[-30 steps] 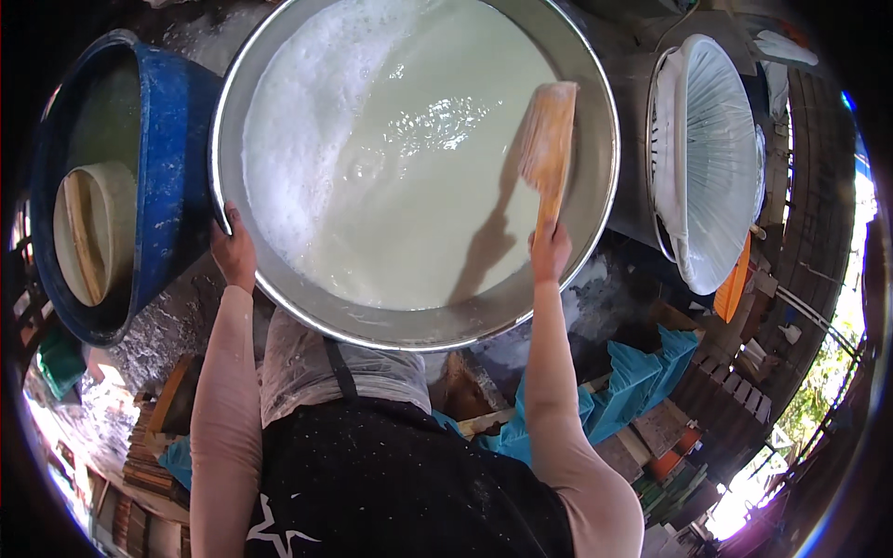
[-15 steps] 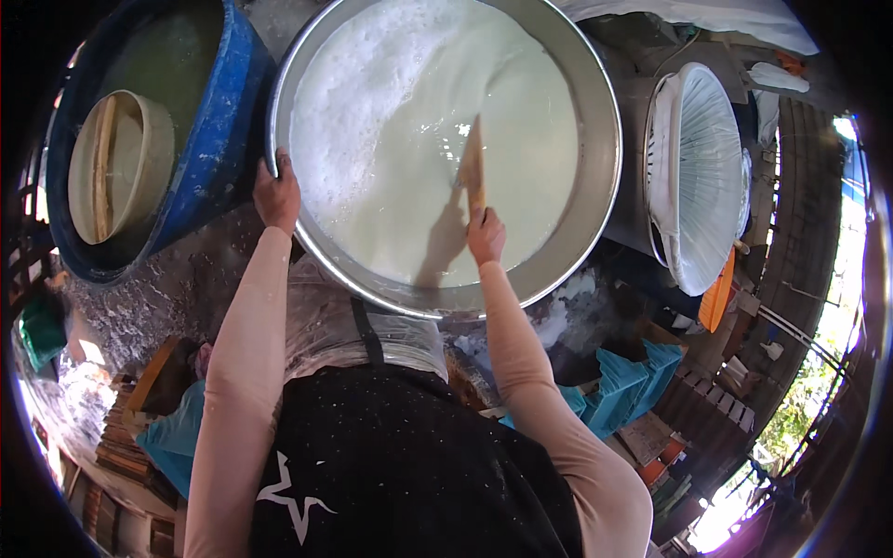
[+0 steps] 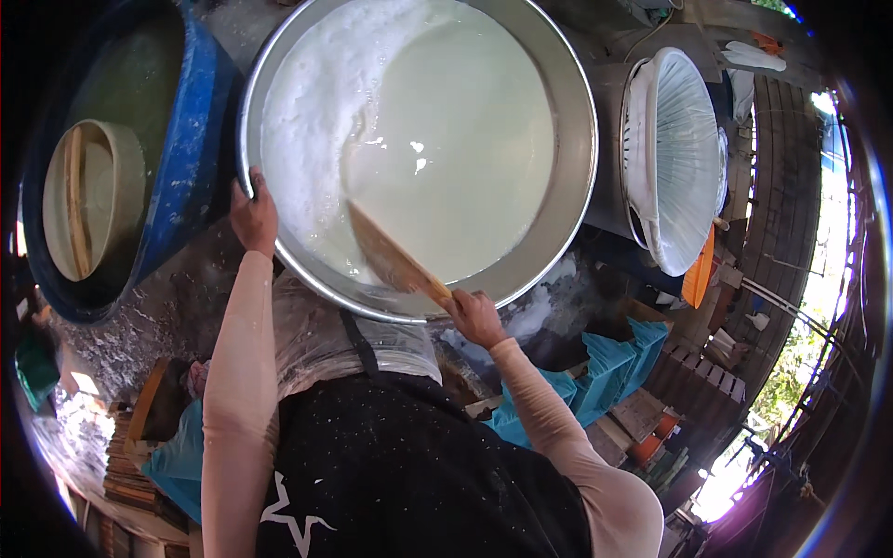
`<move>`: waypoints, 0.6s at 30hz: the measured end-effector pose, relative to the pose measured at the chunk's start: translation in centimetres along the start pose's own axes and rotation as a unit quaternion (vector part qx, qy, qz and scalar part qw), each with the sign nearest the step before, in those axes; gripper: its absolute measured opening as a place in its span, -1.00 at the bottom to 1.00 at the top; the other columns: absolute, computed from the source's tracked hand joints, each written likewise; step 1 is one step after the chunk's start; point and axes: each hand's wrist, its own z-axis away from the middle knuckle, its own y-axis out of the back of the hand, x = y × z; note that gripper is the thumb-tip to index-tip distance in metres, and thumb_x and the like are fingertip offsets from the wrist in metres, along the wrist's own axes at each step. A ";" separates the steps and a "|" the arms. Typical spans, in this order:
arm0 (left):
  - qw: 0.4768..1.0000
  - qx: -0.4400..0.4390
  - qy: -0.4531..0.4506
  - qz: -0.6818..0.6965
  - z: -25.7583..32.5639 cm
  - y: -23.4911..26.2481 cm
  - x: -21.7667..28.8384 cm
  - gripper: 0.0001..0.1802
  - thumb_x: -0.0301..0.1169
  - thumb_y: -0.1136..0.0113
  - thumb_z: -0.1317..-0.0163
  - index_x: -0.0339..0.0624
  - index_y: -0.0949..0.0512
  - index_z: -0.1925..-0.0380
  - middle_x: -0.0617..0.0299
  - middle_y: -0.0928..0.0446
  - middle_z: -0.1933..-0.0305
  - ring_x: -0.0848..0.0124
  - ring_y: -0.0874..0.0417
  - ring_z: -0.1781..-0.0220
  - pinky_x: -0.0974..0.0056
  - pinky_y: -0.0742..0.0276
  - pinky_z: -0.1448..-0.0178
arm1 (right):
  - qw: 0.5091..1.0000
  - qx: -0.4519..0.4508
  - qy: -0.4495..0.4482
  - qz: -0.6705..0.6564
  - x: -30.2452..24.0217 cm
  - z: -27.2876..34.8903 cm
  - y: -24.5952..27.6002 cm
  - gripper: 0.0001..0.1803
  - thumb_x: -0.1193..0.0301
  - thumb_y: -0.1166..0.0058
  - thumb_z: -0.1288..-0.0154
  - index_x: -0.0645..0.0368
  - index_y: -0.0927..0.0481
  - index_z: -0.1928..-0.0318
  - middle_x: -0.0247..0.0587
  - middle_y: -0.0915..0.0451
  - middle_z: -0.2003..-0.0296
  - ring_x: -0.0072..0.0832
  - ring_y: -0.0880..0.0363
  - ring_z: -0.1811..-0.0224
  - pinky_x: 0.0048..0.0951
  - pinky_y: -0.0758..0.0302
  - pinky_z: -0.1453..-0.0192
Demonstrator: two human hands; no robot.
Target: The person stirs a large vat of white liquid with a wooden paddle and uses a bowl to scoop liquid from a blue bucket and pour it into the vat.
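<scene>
The right hand [image 3: 476, 317] wraps around the handle of a wooden paddle [image 3: 395, 256], its flat end at seven o'clock in a big metal tub [image 3: 575, 153] of milky liquid [image 3: 465, 121]. The left hand [image 3: 255, 219] grips the tub's rim at eight o'clock, near white foam [image 3: 305, 121] (fluffy as a cloud), with a blue tub [image 3: 186, 172] at nine and a white pleated sheet [image 3: 688, 167] at three.

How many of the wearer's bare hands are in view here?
2: the left hand at the near-left rim of the metal basin, the right hand gripping the wooden paddle.
</scene>
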 end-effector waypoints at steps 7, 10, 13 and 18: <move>0.999 0.020 -0.027 -0.031 0.3 0.6 -0.5 -0.45 -0.01 -0.03 -0.46 -0.34 -0.55 -0.04 -0.21 -0.64 0.06 -0.10 -0.66 0.02 0.04 -0.52 -0.07 | 0.838 -0.014 -0.288 -0.463 7.9 2.1 5.2 -0.55 0.08 0.07 -0.55 0.20 -0.55 0.31 -0.40 -0.43 0.66 -0.63 -0.42 0.64 -0.52 -0.31 0.59; 0.999 0.018 -0.017 -0.037 -0.3 0.6 -1.9 -0.42 0.01 -0.03 -0.46 -0.33 -0.53 -0.10 -0.20 -0.64 0.02 -0.05 -0.66 -0.01 0.06 -0.52 -0.10 | 0.868 0.227 -0.265 -0.352 10.1 -2.4 3.9 -0.53 0.10 0.09 -0.55 0.25 -0.52 0.36 -0.33 -0.45 0.65 -0.55 -0.46 0.66 -0.47 -0.35 0.59; 0.995 0.058 -0.051 -0.065 -0.5 0.5 -2.2 -0.42 0.02 -0.03 -0.45 -0.33 -0.55 -0.09 -0.17 -0.65 0.02 -0.02 -0.67 0.00 0.07 -0.52 -0.10 | 0.833 0.347 -0.302 -0.306 13.3 -9.8 2.8 -0.49 0.08 0.11 -0.53 0.29 -0.52 0.40 -0.22 -0.49 0.69 -0.45 -0.51 0.67 -0.37 -0.39 0.58; 1.000 0.000 -0.014 -0.003 -0.8 0.8 -1.7 -0.46 0.04 -0.03 -0.44 -0.29 -0.58 0.05 -0.15 -0.65 0.11 0.01 -0.69 0.01 0.03 -0.52 -0.04 | 0.864 0.294 -0.307 -0.269 12.9 -16.9 3.2 -0.44 0.06 0.16 -0.50 0.33 -0.54 0.42 -0.05 -0.55 0.68 -0.20 -0.60 0.60 -0.15 -0.48 0.46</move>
